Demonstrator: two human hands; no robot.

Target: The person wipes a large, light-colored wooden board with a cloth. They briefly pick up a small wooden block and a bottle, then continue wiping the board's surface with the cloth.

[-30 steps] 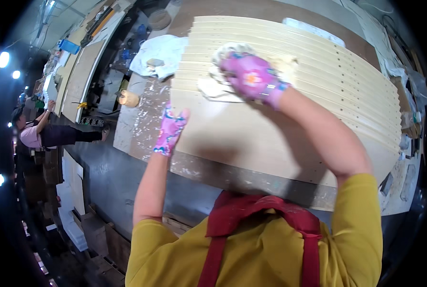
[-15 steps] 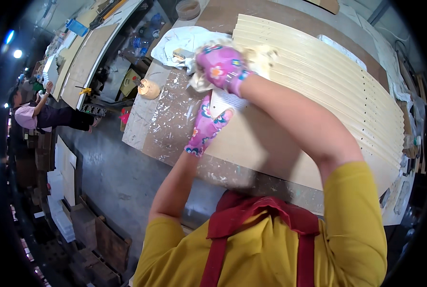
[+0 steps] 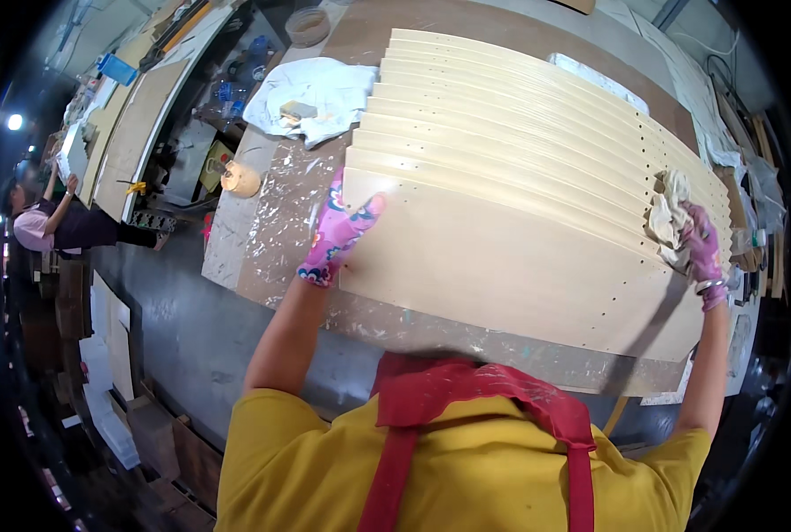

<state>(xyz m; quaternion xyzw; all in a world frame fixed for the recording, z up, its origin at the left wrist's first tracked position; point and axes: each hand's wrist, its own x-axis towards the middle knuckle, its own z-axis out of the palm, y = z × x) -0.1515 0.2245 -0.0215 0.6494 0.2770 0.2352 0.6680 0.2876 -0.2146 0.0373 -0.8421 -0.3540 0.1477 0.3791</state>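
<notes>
A stack of pale wooden panels [image 3: 484, 230] lies fanned out in overlapping steps across the table, with rows of small dark holes near the ends. My left hand [image 3: 338, 232], in a pink flowered glove, grips the left edge of the nearest panel, thumb on its top face and fingers along the side. At the far right end, my right hand [image 3: 704, 248], gloved alike, holds a crumpled cream cloth [image 3: 670, 217] pressed onto the panels. Part of its grip is hidden by the folds.
A white cloth [image 3: 329, 84] with a small block [image 3: 298, 110] on it lies at the table's back left. Nearby stand an orange-tan container [image 3: 240, 179] and a round tub [image 3: 307, 27]. At far left, a person [image 3: 67, 217] works at another bench.
My right hand has swept the cream cloth from the panels' left end to their right end. My left hand stays at the left edge; the view has shifted slightly.
</notes>
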